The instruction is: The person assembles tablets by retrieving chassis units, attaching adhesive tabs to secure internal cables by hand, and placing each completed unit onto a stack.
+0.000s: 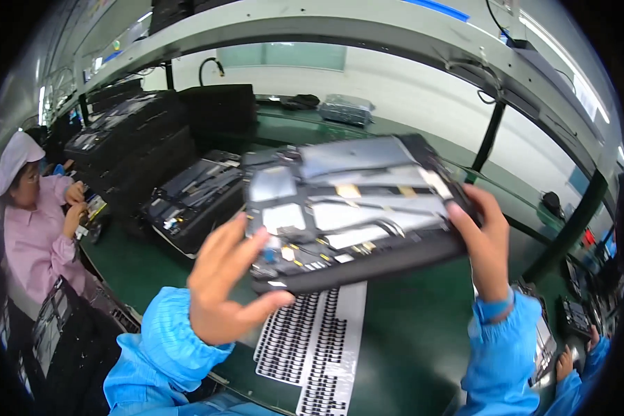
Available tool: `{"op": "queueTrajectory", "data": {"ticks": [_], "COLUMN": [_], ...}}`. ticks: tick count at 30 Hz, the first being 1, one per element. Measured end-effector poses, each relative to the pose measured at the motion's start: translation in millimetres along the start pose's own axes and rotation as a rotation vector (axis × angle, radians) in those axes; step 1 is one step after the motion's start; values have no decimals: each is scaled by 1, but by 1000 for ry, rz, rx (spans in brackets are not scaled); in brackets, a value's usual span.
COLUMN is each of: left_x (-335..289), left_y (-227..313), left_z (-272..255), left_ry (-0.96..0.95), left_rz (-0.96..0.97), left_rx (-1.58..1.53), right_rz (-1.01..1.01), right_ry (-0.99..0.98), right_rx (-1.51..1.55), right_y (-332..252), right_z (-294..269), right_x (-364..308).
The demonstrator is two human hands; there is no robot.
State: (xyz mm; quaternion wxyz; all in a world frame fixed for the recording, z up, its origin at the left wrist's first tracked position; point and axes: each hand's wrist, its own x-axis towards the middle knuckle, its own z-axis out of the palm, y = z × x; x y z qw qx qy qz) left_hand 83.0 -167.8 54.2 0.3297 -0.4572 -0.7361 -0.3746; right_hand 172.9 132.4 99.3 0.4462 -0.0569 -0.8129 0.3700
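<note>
An opened electronic device (367,201) with silver panels, black cables and small circuit parts is raised above the green bench, tilted, in a thick black foam tray (374,267). My left hand (225,284) grips its near left corner, fingers over the edge and thumb low at the front. Around the right edge my right hand (484,239) is closed, its thumb on top. Under the tray lie white sheets (312,353) with rows of small black pieces, partly hidden by it. A similar opened device (197,194) sits to the left of my left hand.
Stacked black foam trays (135,152) stand at the back left. A person in pink (41,222) works at the far left. A plastic-wrapped bundle (347,109) lies at the back. A metal shelf frame (326,31) spans overhead. Another person's hands (565,364) show at the lower right.
</note>
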Motion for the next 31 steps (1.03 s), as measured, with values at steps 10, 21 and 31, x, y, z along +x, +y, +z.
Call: {"op": "queueTrajectory", "data": {"ticks": [10,21,31], "left_x": [-37,-36,17], "left_y": [-80,-105,-115], "left_z": [-27,-25,-27], "left_ry": [285,288,-377], "left_rz": [-420,-402,-166], "left_rx": [423,727,729], "right_rz": [-87,-130,-500], "right_ry": [-44,-92,-240], "right_rx": [508,263,151], "right_y": [23,22,21], "right_z": [298,352,307], "right_x": [94,85,49]}}
